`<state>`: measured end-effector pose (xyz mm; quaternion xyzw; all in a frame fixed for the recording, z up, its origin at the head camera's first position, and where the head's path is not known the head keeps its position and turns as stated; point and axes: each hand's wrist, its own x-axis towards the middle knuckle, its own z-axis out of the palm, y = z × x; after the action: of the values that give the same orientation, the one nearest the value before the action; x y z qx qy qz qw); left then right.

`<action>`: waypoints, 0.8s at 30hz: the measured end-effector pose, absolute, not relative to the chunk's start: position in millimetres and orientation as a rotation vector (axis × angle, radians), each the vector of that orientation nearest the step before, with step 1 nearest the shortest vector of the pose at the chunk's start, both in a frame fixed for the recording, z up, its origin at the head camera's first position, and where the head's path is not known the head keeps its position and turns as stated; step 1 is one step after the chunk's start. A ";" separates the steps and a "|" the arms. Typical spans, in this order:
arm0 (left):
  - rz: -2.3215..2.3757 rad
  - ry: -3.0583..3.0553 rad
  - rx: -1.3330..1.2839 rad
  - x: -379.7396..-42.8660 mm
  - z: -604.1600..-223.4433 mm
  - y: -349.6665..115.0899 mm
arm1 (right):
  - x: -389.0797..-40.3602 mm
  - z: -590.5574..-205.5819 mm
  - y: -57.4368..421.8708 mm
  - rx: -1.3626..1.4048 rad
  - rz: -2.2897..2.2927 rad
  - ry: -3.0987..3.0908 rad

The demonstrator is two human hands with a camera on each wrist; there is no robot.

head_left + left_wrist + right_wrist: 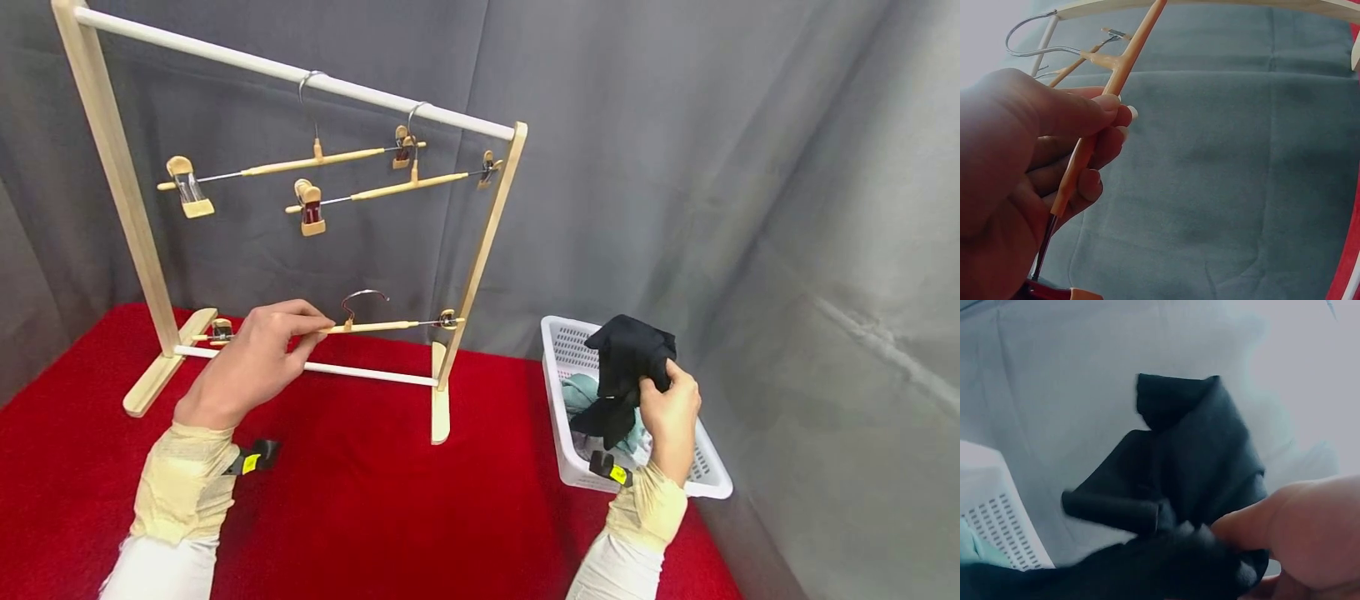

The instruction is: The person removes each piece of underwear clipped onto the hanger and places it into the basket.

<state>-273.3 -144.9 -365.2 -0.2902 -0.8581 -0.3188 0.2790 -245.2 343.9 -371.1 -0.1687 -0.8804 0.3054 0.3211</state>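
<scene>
My left hand (pixel 258 358) grips the wooden bar of a clip hanger (pixel 375 327) low in front of the rack. In the left wrist view, thumb and fingers wrap the hanger's bar (pixel 1124 69) just beside its metal hook, which is free of any rail. Over at the right, my right hand (pixel 670 412) pinches a bunched black cloth (pixel 630 354) above the white basket. The right wrist view shows the black cloth (pixel 1204 450) folded and crumpled, its lower part trailing left; whether it is a garment I cannot tell.
A wooden rack (pixel 483 258) with a white top rail stands on the red table cover (pixel 375 500). Two clip hangers hang from it, one left (pixel 285 167) and one right (pixel 435 181). The white basket (pixel 557 417) holds pale green cloth (pixel 579 392). Grey curtain surrounds the table.
</scene>
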 end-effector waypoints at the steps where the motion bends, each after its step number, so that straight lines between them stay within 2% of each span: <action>1: -0.851 -2.298 -0.780 -273.4 -365.8 -144.3 | -246.0 -372.6 345.7 -0.453 0.803 -2.318; 24: -0.857 -2.261 -0.794 -274.7 -368.4 -141.0 | -260.7 -396.4 352.8 -0.414 0.740 -2.668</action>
<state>-274.7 -141.0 -368.4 -0.2983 -0.8492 -0.3218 0.2938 -260.7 352.8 -396.4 -0.1457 -0.9391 0.2605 0.1704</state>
